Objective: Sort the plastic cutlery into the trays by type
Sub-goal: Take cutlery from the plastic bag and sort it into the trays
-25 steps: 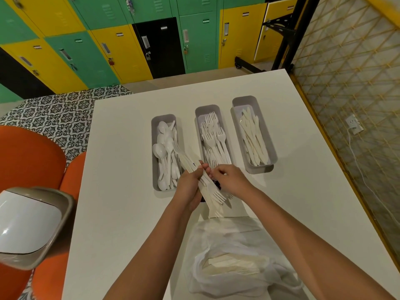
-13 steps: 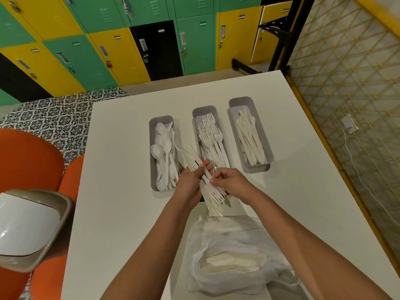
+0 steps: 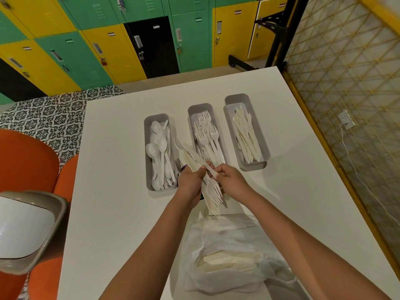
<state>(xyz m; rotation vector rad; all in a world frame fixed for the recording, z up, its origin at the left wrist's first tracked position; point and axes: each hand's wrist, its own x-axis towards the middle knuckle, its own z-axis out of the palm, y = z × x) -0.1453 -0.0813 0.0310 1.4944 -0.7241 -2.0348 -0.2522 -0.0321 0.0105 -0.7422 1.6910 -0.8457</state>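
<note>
Three grey trays sit side by side on the white desk (image 3: pixel 121 169): the left tray (image 3: pixel 149 169) is full of spoons, the middle tray (image 3: pixel 200 109) of forks, the right tray (image 3: pixel 263 148) of knives. Just near of them, the left hand (image 3: pixel 190 182) grips a mixed bundle of cutlery (image 3: pixel 211 192), while the right hand (image 3: pixel 231 180) pinches one white piece out of it. Nearer still lies a clear bag (image 3: pixel 227 256) holding more cutlery.

Two bare forearms, no sleeves; left hand (image 3: pixel 190 182), right hand (image 3: pixel 232 181).
</note>
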